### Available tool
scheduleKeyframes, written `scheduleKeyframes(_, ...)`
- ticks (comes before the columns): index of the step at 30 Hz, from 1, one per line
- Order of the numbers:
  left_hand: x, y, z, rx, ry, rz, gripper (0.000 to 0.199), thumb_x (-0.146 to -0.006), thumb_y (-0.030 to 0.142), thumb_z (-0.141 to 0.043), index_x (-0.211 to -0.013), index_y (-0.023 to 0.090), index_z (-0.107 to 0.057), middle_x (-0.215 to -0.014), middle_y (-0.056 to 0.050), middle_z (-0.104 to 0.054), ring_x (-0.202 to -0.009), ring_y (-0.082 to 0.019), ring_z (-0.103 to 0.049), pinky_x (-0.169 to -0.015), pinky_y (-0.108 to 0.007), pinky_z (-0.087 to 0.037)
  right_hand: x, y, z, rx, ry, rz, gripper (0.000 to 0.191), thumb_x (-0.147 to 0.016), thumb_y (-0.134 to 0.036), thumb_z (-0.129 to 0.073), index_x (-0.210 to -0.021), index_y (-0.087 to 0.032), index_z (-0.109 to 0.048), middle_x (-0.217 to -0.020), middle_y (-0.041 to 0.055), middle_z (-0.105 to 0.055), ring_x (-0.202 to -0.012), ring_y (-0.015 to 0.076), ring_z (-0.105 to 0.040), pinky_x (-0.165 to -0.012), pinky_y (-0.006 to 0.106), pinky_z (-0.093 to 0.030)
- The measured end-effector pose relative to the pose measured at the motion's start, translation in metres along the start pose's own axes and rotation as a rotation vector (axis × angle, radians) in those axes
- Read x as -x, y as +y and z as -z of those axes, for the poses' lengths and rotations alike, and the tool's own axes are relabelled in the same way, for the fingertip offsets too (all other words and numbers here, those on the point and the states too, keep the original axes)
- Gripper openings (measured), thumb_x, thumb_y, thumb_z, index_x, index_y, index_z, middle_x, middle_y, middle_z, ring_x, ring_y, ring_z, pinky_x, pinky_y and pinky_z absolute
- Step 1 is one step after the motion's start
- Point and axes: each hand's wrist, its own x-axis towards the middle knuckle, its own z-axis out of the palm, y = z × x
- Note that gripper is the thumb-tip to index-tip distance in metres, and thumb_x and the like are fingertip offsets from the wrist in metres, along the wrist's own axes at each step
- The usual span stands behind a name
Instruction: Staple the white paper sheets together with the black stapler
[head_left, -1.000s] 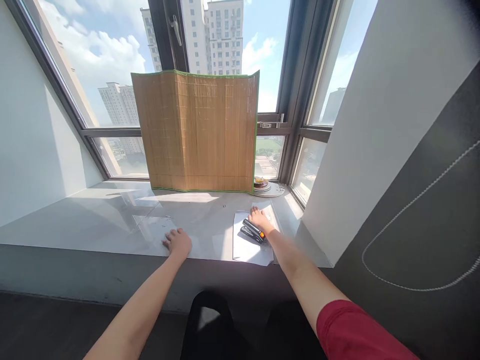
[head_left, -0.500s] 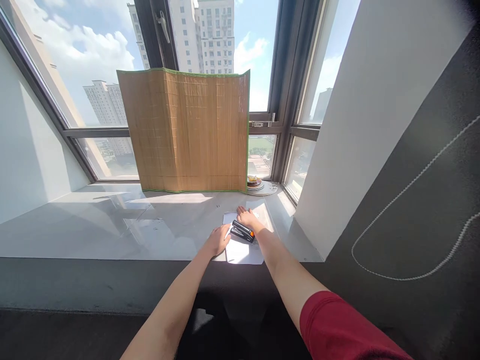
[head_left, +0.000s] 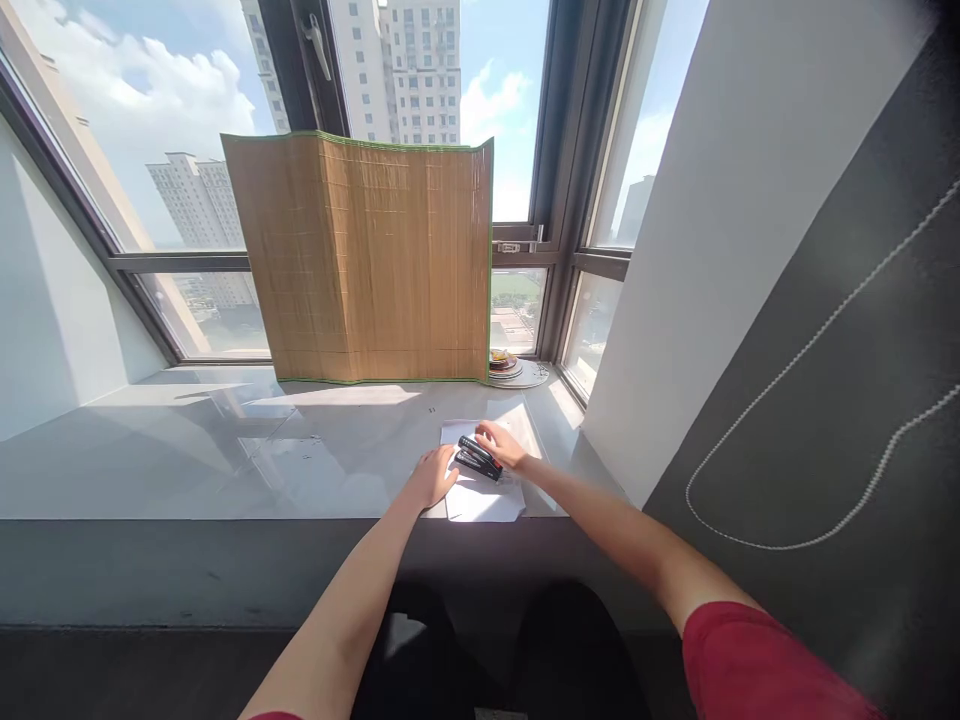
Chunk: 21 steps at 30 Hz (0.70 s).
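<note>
A black stapler [head_left: 478, 459] with a bit of orange-red near its right end lies slantwise over white paper sheets [head_left: 487, 503] on the windowsill. My right hand [head_left: 502, 446] is at the stapler's far right side, fingers curled down against it. At the papers' left edge rests my left hand [head_left: 433, 478], its fingers laid forward and the thumb apart, close to the stapler's left end. The papers' left edge is partly hidden beneath that hand.
Behind the hands, a bamboo mat [head_left: 375, 265] with green edging stands against the window. Stacked plates [head_left: 505, 368] sit at its right, on a round white board [head_left: 534, 374]. The sill [head_left: 187, 470] ends in a front edge near me. A beaded cord [head_left: 787, 375] hangs at the right.
My right hand has drawn back from lying outstretched beyond the stapler to curl at its far right side, the elbow swinging outward. My left hand stays at the papers' left edge.
</note>
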Motion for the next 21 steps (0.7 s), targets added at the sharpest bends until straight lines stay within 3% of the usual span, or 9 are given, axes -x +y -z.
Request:
scheduleKeyframes(3, 0.000, 0.001, 0.001, 0.016, -0.012, 0.012, 0.052, -0.102, 0.025, -0.060, -0.154, 0.024, -0.059, -0.162, -0.014, -0.059, -0.152, -0.035, -0.054, -0.129, -0.050, -0.038, 0.035, 0.002, -0.008, -0.045, -0.063, 0.076, 0.047, -0.094, -0.042, -0.075, -0.133, -0.020, -0.064, -0.122, 0.0119, -0.072, -0.107, 0.0294, -0.067, -0.097, 0.045, -0.057)
scheduleKeyframes(6, -0.001, 0.002, 0.002, 0.017, -0.018, 0.031, 0.051, -0.102, 0.027, -0.059, -0.153, 0.023, -0.060, -0.163, -0.016, -0.058, -0.153, -0.036, -0.052, -0.129, -0.051, -0.036, 0.051, 0.004, -0.015, -0.032, 0.019, 0.038, 0.044, -0.094, -0.032, -0.071, -0.136, -0.019, -0.066, -0.127, 0.0155, -0.072, -0.117, 0.0339, -0.066, -0.105, 0.051, -0.055)
scheduleKeyframes(11, -0.002, 0.001, 0.003, 0.044, -0.037, 0.041, 0.052, -0.101, 0.030, -0.060, -0.152, 0.026, -0.059, -0.163, -0.013, -0.059, -0.153, -0.036, -0.053, -0.128, -0.050, -0.036, 0.046, 0.013, -0.018, -0.114, 0.193, -0.012, 0.032, -0.099, -0.025, -0.060, -0.129, -0.025, -0.071, -0.129, 0.0131, -0.074, -0.124, 0.0330, -0.066, -0.112, 0.052, -0.054)
scheduleKeyframes(15, -0.002, 0.002, 0.005, 0.036, -0.066, 0.046, 0.052, -0.104, 0.035, -0.056, -0.155, 0.024, -0.056, -0.162, -0.015, -0.059, -0.151, -0.037, -0.053, -0.126, -0.050, -0.036, 0.039, 0.019, -0.017, -0.264, 0.215, -0.048, 0.029, -0.098, -0.034, -0.061, -0.123, -0.025, -0.073, -0.125, 0.0117, -0.074, -0.118, 0.0293, -0.069, -0.108, 0.049, -0.056)
scheduleKeyframes(21, -0.002, 0.007, 0.013, 0.042, -0.106, 0.054, 0.059, -0.105, 0.044, -0.053, -0.159, 0.019, -0.053, -0.162, -0.019, -0.058, -0.150, -0.038, -0.054, -0.124, -0.049, -0.037, 0.034, 0.027, -0.018, -0.391, 0.283, -0.309, 0.036, -0.107, -0.046, -0.043, -0.115, -0.024, -0.071, -0.120, 0.0126, -0.076, -0.117, 0.0288, -0.068, -0.110, 0.049, -0.053)
